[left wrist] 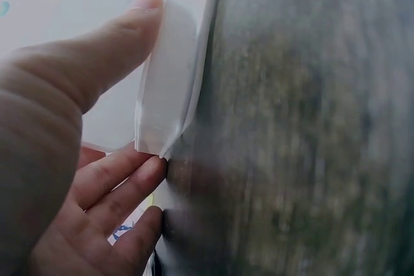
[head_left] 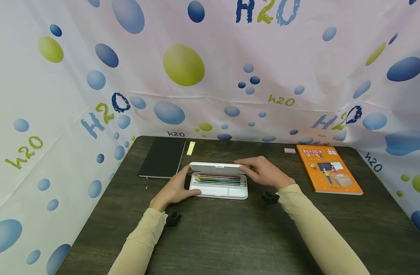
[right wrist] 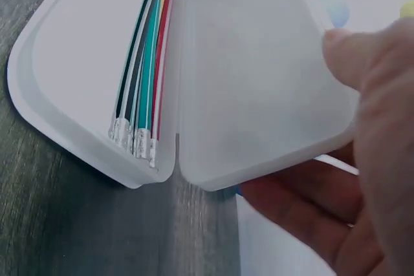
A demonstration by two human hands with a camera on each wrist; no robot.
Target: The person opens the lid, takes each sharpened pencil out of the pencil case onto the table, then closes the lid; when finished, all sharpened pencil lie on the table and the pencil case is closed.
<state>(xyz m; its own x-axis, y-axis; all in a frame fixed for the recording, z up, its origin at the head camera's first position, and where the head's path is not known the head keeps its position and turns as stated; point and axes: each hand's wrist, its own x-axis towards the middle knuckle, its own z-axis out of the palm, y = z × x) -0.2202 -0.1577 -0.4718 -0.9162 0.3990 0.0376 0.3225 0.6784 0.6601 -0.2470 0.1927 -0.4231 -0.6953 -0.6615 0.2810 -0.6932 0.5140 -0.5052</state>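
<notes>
A white plastic pencil case (head_left: 213, 192) lies on the dark table with its hinged lid (head_left: 213, 168) raised. Several pencils (right wrist: 152, 63), with green, black, red and yellow among their colours, lie along the hinge side of the tray. My left hand (head_left: 175, 188) holds the case at its left end, the thumb at the front corner and the fingers round the back. At the lid's right end, my right hand (head_left: 265, 172) pinches the lid between the thumb on its inner face and the fingers behind it.
Behind my left hand lies a black notebook (head_left: 163, 156) with a ribbon, beside a yellow strip (head_left: 191, 148). Over at the right are an orange book (head_left: 328, 168) and a pink eraser (head_left: 289, 151). A printed white curtain (head_left: 227, 49) stands round the table's back and sides.
</notes>
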